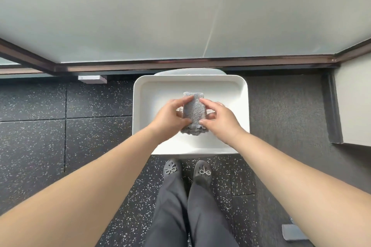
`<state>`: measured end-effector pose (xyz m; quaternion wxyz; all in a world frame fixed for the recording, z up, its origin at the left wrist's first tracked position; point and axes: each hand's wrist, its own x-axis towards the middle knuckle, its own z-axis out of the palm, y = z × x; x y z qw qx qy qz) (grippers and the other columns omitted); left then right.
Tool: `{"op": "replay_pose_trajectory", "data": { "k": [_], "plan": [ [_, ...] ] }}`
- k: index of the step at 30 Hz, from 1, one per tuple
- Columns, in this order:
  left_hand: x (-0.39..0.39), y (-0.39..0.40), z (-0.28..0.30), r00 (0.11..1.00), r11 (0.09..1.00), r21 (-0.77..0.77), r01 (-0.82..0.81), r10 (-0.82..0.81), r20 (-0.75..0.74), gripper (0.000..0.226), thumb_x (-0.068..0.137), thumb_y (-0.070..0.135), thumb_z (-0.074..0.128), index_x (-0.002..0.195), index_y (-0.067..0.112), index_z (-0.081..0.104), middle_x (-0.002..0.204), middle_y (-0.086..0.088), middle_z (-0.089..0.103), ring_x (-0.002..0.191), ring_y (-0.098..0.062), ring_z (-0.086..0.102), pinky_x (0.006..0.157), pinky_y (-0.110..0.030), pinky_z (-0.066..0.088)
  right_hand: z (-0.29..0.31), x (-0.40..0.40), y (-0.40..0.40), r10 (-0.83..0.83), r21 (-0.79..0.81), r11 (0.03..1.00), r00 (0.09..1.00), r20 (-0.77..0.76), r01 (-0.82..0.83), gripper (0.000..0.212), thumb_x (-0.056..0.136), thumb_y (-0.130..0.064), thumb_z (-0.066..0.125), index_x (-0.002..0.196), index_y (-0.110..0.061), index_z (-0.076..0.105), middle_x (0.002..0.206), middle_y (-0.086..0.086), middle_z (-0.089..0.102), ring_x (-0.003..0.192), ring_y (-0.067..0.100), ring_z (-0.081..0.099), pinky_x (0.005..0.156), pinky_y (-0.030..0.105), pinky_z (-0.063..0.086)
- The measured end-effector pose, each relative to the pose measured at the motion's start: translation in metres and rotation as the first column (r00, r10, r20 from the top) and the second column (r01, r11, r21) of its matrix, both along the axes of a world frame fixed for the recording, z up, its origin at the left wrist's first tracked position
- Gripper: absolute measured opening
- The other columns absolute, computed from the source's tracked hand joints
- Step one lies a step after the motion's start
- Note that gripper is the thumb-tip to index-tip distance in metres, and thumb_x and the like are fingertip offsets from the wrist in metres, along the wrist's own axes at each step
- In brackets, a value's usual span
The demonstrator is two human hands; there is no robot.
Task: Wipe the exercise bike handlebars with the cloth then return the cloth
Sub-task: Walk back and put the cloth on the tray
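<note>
A folded grey cloth (194, 111) is held over the middle of a white rectangular tray (226, 86). My left hand (170, 119) grips its left edge with thumb and fingers. My right hand (218, 119) pinches its right edge. Whether the cloth rests on the tray floor or hangs just above it, I cannot tell. The exercise bike and its handlebars are not in view.
The tray stands on a white stand against a frosted glass wall (180, 16) with a dark brown frame (180, 64). Black speckled rubber floor (60, 136) lies around it. My grey shoes (186, 172) are just in front. A white cabinet (353, 106) stands at right.
</note>
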<state>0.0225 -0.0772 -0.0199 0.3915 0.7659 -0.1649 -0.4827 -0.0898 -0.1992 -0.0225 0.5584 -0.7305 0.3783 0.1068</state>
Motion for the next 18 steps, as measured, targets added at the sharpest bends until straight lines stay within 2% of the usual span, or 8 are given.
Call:
{"op": "replay_pose_trajectory", "data": {
  "k": [2, 4, 5, 8, 11, 14, 18],
  "plan": [
    [-0.002, -0.002, -0.026, 0.989, 0.997, 0.030, 0.075, -0.079, 0.122, 0.070, 0.076, -0.001, 0.071, 0.135, 0.027, 0.048, 0.121, 0.000, 0.048, 0.088, -0.020, 0.059, 0.071, -0.020, 0.053, -0.022, -0.001, 0.000, 0.039, -0.034, 0.999, 0.999, -0.021, -0.040, 0.069, 0.081, -0.004, 0.070, 0.141, -0.023, 0.043, 0.118, -0.001, 0.046, 0.100, 0.016, 0.057, 0.095, 0.026, 0.046],
    [-0.005, -0.002, -0.045, 0.963, 0.988, 0.062, 0.142, -0.153, 0.223, 0.073, 0.075, 0.002, 0.073, 0.138, 0.026, 0.044, 0.120, 0.003, 0.045, 0.083, -0.011, 0.053, 0.074, -0.005, 0.041, -0.040, -0.002, 0.001, 0.087, -0.096, 0.991, 0.995, -0.052, -0.092, 0.073, 0.081, -0.007, 0.071, 0.144, -0.022, 0.039, 0.113, -0.002, 0.041, 0.098, 0.011, 0.049, 0.096, 0.020, 0.039],
    [-0.006, 0.000, -0.054, 0.940, 0.981, 0.080, 0.175, -0.190, 0.282, 0.075, 0.075, 0.005, 0.074, 0.140, 0.026, 0.042, 0.120, 0.002, 0.045, 0.083, -0.010, 0.050, 0.077, -0.005, 0.038, -0.049, -0.004, 0.002, 0.114, -0.139, 0.983, 0.991, -0.065, -0.122, 0.074, 0.081, -0.008, 0.072, 0.145, -0.023, 0.037, 0.111, -0.001, 0.039, 0.095, 0.010, 0.046, 0.097, 0.021, 0.038],
    [-0.011, 0.005, -0.068, 0.814, 0.947, 0.197, 0.253, -0.318, 0.486, 0.078, 0.074, 0.020, 0.076, 0.142, 0.030, 0.038, 0.131, -0.002, 0.043, 0.107, -0.021, 0.046, 0.094, -0.029, 0.040, -0.064, -0.007, 0.004, 0.192, -0.277, 0.938, 0.977, -0.089, -0.210, 0.079, 0.079, -0.016, 0.074, 0.146, -0.029, 0.035, 0.111, 0.000, 0.039, 0.091, 0.014, 0.049, 0.095, 0.031, 0.044],
    [-0.009, 0.007, -0.070, 0.709, 0.927, 0.261, 0.268, -0.373, 0.598, 0.079, 0.071, 0.034, 0.077, 0.141, 0.033, 0.039, 0.143, -0.002, 0.035, 0.121, -0.028, 0.037, 0.101, -0.042, 0.035, -0.068, -0.011, 0.000, 0.255, -0.389, 0.876, 0.958, -0.127, -0.285, 0.079, 0.079, -0.025, 0.075, 0.146, -0.032, 0.033, 0.118, 0.005, 0.040, 0.103, 0.021, 0.051, 0.093, 0.035, 0.045],
    [-0.007, 0.009, -0.065, 0.632, 0.854, 0.368, 0.368, -0.520, 0.575, 0.084, 0.077, 0.046, 0.069, 0.147, 0.034, 0.023, 0.155, 0.003, 0.019, 0.134, -0.027, 0.024, 0.109, -0.043, 0.026, -0.062, -0.013, -0.001, 0.322, -0.381, 0.849, 0.930, -0.178, -0.366, 0.084, 0.079, -0.027, 0.074, 0.148, -0.031, 0.027, 0.125, 0.007, 0.039, 0.112, 0.024, 0.048, 0.097, 0.034, 0.042],
    [-0.009, 0.013, -0.038, 0.659, 0.849, 0.428, 0.310, -0.517, 0.547, 0.084, 0.086, 0.046, 0.058, 0.150, 0.027, 0.007, 0.159, 0.007, 0.005, 0.143, -0.020, 0.009, 0.113, -0.037, 0.014, -0.033, -0.015, -0.006, 0.357, -0.379, 0.828, 0.910, -0.213, -0.414, 0.087, 0.082, -0.026, 0.071, 0.151, -0.026, 0.018, 0.137, 0.004, 0.037, 0.123, 0.025, 0.041, 0.103, 0.033, 0.035]
  ]
}}
